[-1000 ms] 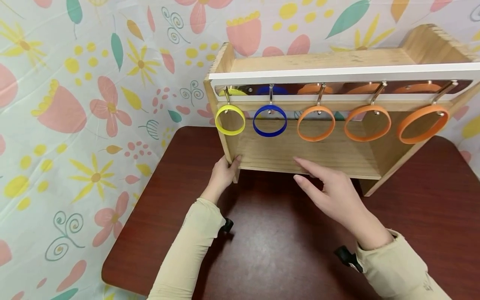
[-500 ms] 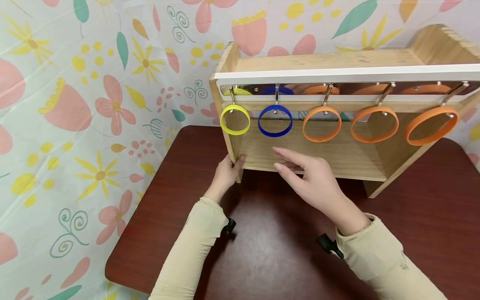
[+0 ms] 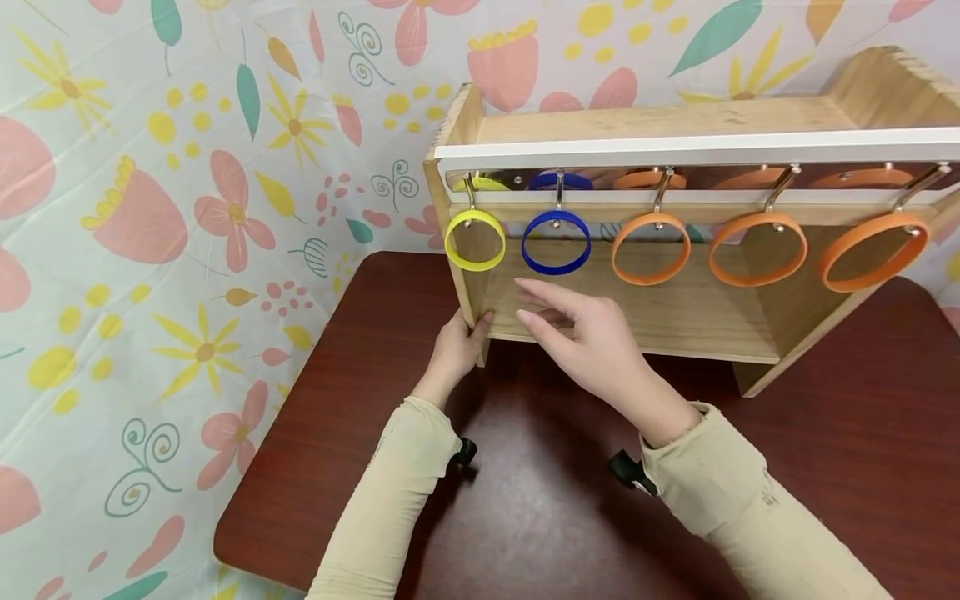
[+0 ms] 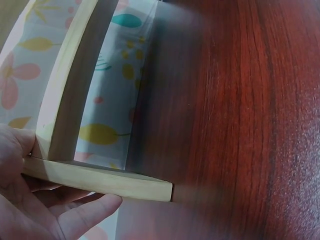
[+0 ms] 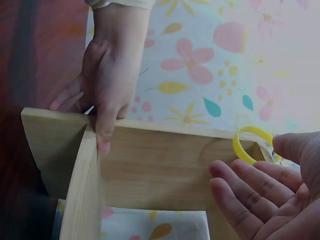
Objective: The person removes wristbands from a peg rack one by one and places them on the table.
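Observation:
At the lower left corner of a wooden shelf rack (image 3: pixel 675 333), my left hand (image 3: pixel 455 346) grips the side panel (image 4: pixel 100 180), thumb inside and fingers outside. My right hand (image 3: pixel 592 333) hovers before the rack with nothing in it, its fingers loosely bent and thumb apart. Above it, a yellow ring (image 3: pixel 476 265), a blue ring (image 3: pixel 557 268) and several orange rings (image 3: pixel 651 279) hang from metal hooks along the rack's front. In the right wrist view, the right fingers (image 5: pixel 245 200) lie near the yellow ring (image 5: pixel 240 150); no contact with it shows in the head view.
The rack stands on a dark red-brown table (image 3: pixel 315 433), with its rounded left edge beside a flower-print cloth (image 3: pixel 150 333). A white-edged strip (image 3: pixel 675 150) runs across the rack's top front and bears the hooks.
My right hand has moved left and slightly up, from below the orange rings to below the blue ring. My left hand keeps its grip on the rack. The head view has shifted slightly.

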`<action>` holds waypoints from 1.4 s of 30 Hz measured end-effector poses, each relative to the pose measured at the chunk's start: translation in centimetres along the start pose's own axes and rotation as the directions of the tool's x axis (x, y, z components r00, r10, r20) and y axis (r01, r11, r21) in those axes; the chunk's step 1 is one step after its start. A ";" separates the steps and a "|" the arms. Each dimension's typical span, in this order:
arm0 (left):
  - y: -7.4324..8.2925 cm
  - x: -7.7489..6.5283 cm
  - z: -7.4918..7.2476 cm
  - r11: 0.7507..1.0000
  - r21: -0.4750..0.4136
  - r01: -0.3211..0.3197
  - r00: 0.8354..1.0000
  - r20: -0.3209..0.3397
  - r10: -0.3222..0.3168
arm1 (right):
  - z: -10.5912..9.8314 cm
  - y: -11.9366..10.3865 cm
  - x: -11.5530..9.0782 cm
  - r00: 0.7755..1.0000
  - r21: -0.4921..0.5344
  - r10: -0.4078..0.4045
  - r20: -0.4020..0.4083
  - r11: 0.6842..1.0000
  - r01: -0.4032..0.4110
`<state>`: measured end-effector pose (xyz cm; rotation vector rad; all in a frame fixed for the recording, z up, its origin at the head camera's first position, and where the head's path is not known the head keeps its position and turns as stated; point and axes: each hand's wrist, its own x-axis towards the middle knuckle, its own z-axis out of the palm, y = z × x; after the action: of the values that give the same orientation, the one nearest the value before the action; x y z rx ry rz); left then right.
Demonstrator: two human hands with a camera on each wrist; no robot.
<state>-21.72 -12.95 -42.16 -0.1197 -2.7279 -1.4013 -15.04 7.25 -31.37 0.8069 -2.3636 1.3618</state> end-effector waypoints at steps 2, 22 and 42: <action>-0.2 0.0 0.0 1.000 0.000 0.001 1.000 -0.004 -0.001 | 0.2 -0.2 0.4 1.000 0.011 0.003 0.007 1.000 -0.003; -0.5 0.2 0.3 1.000 -0.011 0.000 1.000 -0.006 0.000 | 1.5 -0.6 2.6 0.998 -0.028 0.060 -0.011 0.998 -0.060; -0.5 0.3 0.4 0.999 -0.006 -0.032 0.999 -0.035 0.032 | 3.1 -1.1 4.0 0.978 0.183 0.123 -0.171 0.979 -0.091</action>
<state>-22.06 -12.94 -42.77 -0.1372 -2.6816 -1.3901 -17.47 2.87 -30.14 0.5771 -2.1984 1.6301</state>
